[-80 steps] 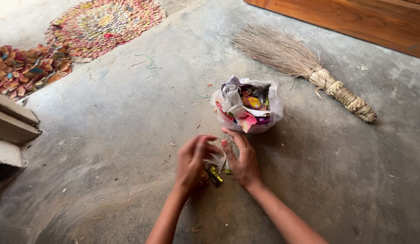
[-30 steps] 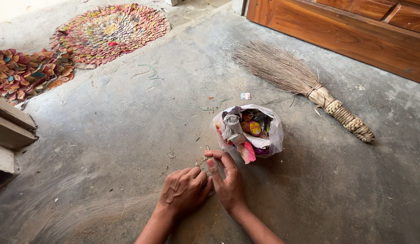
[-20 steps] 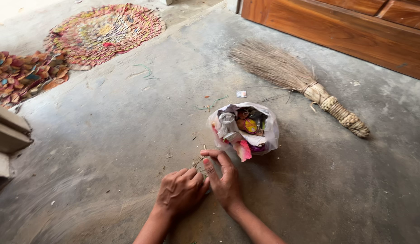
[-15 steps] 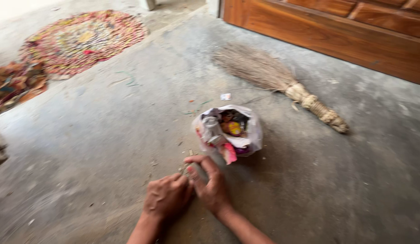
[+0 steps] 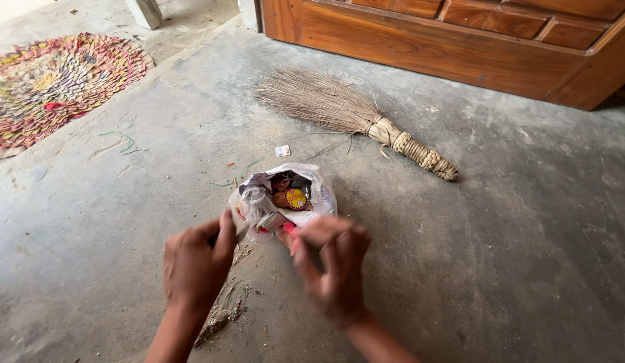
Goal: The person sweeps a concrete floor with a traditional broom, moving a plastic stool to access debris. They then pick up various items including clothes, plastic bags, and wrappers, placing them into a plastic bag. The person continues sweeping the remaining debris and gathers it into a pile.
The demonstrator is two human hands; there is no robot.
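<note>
- We see a grey concrete floor (image 5: 514, 255) that fills most of the view.
- A brown wooden door (image 5: 447, 40) runs along the far side.
- A round mat (image 5: 50, 81) made of many little colourful bits lies far off at the left.
- A straw broom (image 5: 346, 114) lies flat on the floor near the door, with its bushy end to the left and its tied handle to the right.
- A white plastic bag (image 5: 285, 202) full of bright wrappers sits in the middle, with its mouth open to the top.
- Our left hand (image 5: 194, 262) is up off the floor, just near and left of the bag. Its thumb and fingers pinch a small pale scrap (image 5: 242, 232) right at the bag's left edge.
- Our right hand (image 5: 336, 265) is blurry. It is just near and right of the bag, and its fingers curl in by the pink wrapper at the bag's near edge. We cannot tell if it holds anything.
- A small heap of dust and bits (image 5: 221, 312) lies on the floor under our left hand.
- A tiny white scrap (image 5: 283, 150) lies between the bag and the broom.
</note>
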